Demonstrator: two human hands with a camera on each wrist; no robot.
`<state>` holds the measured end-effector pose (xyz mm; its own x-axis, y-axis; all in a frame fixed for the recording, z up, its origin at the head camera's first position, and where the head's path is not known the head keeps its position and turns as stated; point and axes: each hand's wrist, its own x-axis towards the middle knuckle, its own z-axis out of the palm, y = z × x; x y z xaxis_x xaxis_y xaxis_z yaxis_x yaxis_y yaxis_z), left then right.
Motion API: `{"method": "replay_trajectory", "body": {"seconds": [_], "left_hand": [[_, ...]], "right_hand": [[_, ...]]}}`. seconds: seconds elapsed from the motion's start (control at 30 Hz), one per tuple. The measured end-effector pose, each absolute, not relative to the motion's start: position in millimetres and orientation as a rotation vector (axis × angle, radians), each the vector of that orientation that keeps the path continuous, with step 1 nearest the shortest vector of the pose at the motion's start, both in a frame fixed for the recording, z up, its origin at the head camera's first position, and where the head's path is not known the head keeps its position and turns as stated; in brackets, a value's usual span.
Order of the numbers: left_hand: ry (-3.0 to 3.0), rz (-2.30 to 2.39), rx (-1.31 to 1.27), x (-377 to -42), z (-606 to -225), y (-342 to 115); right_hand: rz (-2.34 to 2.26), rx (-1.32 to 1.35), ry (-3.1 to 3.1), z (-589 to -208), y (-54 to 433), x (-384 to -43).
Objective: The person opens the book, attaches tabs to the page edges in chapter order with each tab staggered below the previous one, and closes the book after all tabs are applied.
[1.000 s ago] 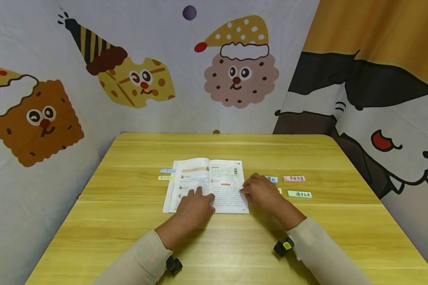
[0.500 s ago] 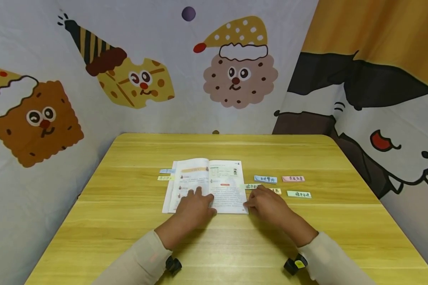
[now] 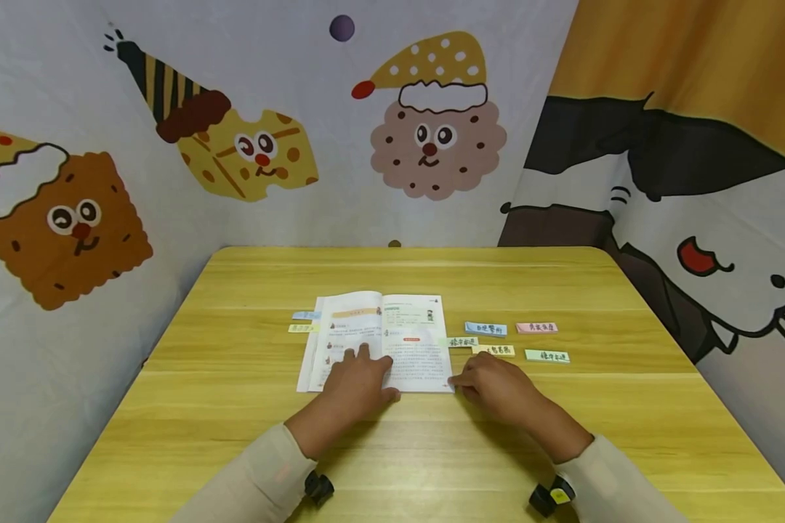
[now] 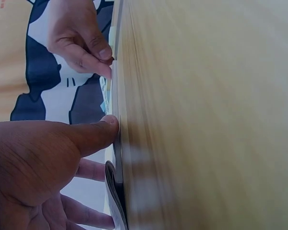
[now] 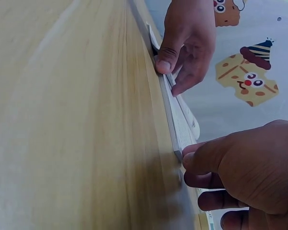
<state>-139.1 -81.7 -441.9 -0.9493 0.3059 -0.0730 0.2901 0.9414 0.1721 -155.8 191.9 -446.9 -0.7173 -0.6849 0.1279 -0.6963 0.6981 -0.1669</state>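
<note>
Book: spread face up on the tabletop.
Left hand: fingers apart, resting on the pages.
Right hand: pinching the lower right corner.
Page turn: you seem to be readying one; next, probably, part a single leaf.

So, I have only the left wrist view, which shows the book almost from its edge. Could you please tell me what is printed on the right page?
Observer: In the head view, the book has on that page a small red heading above lines of text, too small to read.
Operator: Thank you. Does any paper stick out from the left side of the book?
Observer: Yes, a blue slip and a yellow slip stick out there.
Operator: And what is to the right of the book?
Observer: Among other things, there is a pink slip on the table.
</note>
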Motion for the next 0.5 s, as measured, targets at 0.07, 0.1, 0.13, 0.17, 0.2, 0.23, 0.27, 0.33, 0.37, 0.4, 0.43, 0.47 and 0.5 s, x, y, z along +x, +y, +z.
{"method": "replay_trajectory", "body": {"seconds": [0.07, 0.1, 0.13, 0.17, 0.2, 0.23, 0.27, 0.33, 0.37, 0.4, 0.43, 0.47, 0.5], "left_hand": [[2.997, 0.247, 0.454, -138.9, -441.4, -81.1], [2.996, 0.247, 0.452, -139.1, -441.5, -80.9], [2.994, 0.254, 0.450, -139.2, -441.7, -80.5], [2.992, 0.259, 0.448, -139.3, -441.8, -80.0], [2.989, 0.264, 0.446, -139.4, -441.8, -79.4], [2.986, 0.269, 0.442, -139.6, -441.4, -78.8], [2.981, 0.271, 0.439, -139.7, -441.3, -78.2], [2.975, 0.273, 0.434, -140.0, -440.9, -76.8], [2.973, 0.271, 0.431, -140.0, -440.6, -76.2], [2.970, 0.270, 0.426, -140.1, -440.1, -75.6], [2.969, 0.270, 0.422, -140.2, -439.6, -75.1], [2.966, 0.270, 0.419, -140.1, -439.1, -74.7], [2.962, 0.275, 0.414, -140.4, -438.5, -74.3]], "right_hand": [[0.316, 1.154, -2.847, -447.6, 192.5, -155.3], [0.315, 1.152, -2.848, -448.0, 192.9, -155.0], [0.313, 1.152, -2.847, -448.1, 193.2, -154.7], [0.311, 1.149, -2.848, -448.2, 193.6, -154.4], [0.313, 1.145, -2.848, -448.0, 194.0, -154.0], [0.313, 1.139, -2.849, -447.6, 194.6, -153.7], [0.315, 1.130, -2.852, -447.4, 195.2, -153.4], [0.319, 1.112, -2.854, -446.6, 196.8, -153.0], [0.322, 1.102, -2.855, -446.2, 197.7, -152.9], [0.322, 1.092, -2.857, -445.7, 198.6, -152.8], [0.320, 1.083, -2.860, -445.5, 199.7, -152.9], [0.319, 1.075, -2.862, -445.3, 200.7, -153.0], [0.316, 1.069, -2.865, -445.0, 201.6, -153.0]]}}
